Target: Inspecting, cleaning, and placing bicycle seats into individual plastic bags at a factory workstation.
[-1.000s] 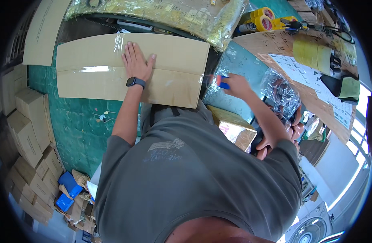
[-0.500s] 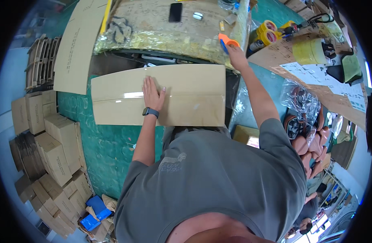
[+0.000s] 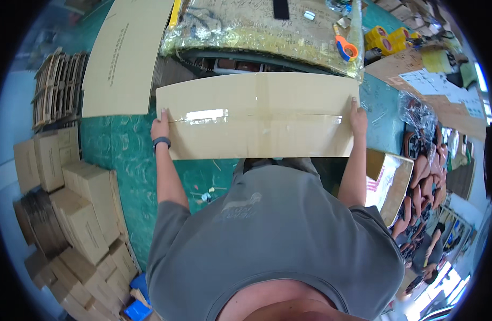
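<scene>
A long brown cardboard box (image 3: 219, 136) lies crosswise in front of me, clear tape running along its middle seam. At its left end my left hand (image 3: 160, 127), with a dark watch on the wrist, grips the edge, thumb on top. My right hand (image 3: 358, 116) holds the opposite end the same way. The fingers beneath the box are hidden on both sides. Beyond the box, an orange and blue tape dispenser (image 3: 346, 48) rests on the right corner of the film-wrapped worktable (image 3: 246, 48), apart from my hands.
On the worktable lie a black phone (image 3: 281, 9) and a small white case (image 3: 309, 15). A large flat cardboard sheet (image 3: 120, 64) stands at the left. Stacked cartons (image 3: 77, 214) fill the lower left. Yellow tape rolls (image 3: 379, 40) sit right; an open carton (image 3: 390, 187) stands by my right arm.
My right hand has let go of the tape dispenser and taken the box's right end. The left hand has slid from the box's top to its left end. My view has shifted.
</scene>
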`<action>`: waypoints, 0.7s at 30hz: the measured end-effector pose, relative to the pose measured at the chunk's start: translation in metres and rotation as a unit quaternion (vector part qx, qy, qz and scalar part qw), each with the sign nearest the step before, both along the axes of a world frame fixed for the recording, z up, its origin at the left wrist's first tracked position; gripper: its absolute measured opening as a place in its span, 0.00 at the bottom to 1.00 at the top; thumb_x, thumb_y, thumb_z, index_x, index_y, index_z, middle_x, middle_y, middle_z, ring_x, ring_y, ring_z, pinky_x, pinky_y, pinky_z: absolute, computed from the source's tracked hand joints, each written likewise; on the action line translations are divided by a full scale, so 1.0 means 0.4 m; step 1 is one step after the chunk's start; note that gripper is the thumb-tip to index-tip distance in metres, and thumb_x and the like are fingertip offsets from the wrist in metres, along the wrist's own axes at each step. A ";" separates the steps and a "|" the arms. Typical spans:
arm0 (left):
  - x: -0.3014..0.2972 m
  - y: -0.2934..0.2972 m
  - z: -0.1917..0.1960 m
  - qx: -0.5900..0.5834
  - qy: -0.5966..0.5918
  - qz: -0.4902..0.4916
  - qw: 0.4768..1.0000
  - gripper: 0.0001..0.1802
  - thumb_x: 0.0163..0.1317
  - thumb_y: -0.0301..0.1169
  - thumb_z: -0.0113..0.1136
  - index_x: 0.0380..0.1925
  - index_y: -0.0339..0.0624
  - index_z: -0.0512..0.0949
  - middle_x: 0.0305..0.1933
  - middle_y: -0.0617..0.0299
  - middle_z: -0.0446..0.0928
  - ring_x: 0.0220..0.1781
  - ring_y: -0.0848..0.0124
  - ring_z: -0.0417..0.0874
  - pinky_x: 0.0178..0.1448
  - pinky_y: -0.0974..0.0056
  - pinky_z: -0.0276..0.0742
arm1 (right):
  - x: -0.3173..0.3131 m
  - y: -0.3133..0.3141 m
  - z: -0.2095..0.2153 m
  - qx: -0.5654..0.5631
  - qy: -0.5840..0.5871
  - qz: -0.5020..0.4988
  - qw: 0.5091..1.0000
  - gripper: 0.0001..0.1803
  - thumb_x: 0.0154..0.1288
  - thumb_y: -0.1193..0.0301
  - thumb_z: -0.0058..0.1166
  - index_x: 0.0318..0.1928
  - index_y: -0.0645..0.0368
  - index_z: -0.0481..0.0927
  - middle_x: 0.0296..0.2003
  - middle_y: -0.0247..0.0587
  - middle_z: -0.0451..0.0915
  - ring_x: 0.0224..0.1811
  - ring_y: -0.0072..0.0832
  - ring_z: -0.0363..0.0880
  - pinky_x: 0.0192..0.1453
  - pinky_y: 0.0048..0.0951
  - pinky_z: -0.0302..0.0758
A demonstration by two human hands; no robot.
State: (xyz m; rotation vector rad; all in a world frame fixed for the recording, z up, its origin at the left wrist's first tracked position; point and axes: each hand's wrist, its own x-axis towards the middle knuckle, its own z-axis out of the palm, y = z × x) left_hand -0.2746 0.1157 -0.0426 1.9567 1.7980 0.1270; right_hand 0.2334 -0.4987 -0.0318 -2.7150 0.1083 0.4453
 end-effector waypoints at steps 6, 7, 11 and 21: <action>-0.210 0.052 0.549 0.122 -0.268 -0.070 0.953 0.34 0.84 0.55 0.62 0.57 0.27 0.87 0.57 0.45 0.91 0.57 0.56 0.89 0.71 0.54 0.81 | -0.176 -0.128 0.610 0.230 -0.179 0.008 0.956 0.47 0.92 0.36 0.31 0.80 0.67 0.75 0.75 0.62 0.80 0.79 0.48 0.76 0.86 0.43 0.66; -0.281 0.056 0.638 0.144 -0.291 -0.078 0.942 0.29 0.87 0.48 0.58 0.67 0.30 0.84 0.69 0.49 0.87 0.67 0.61 0.85 0.77 0.55 0.78 | -0.284 -0.122 0.763 0.311 -0.183 -0.067 0.930 0.47 0.92 0.35 0.29 0.80 0.65 0.76 0.72 0.59 0.83 0.76 0.41 0.80 0.83 0.40 0.70; -0.388 0.024 0.728 -0.022 -0.619 -0.014 0.785 0.37 0.91 0.54 0.49 0.84 0.37 0.68 0.85 0.49 0.72 0.82 0.59 0.74 0.85 0.51 0.72 | -0.509 -0.228 0.829 0.603 -0.283 -0.192 0.721 0.38 0.93 0.42 0.36 0.83 0.57 0.73 0.73 0.49 0.81 0.79 0.38 0.77 0.84 0.42 0.70; -0.152 0.258 -0.024 -0.544 -0.391 -0.061 0.740 0.52 0.79 0.76 0.42 0.89 0.52 0.64 0.90 0.54 0.65 0.90 0.48 0.63 0.90 0.28 0.54 | -0.526 -0.261 0.093 0.662 0.096 -0.278 0.689 0.48 0.82 0.29 0.47 0.85 0.49 0.71 0.83 0.40 0.73 0.84 0.41 0.70 0.87 0.58 0.63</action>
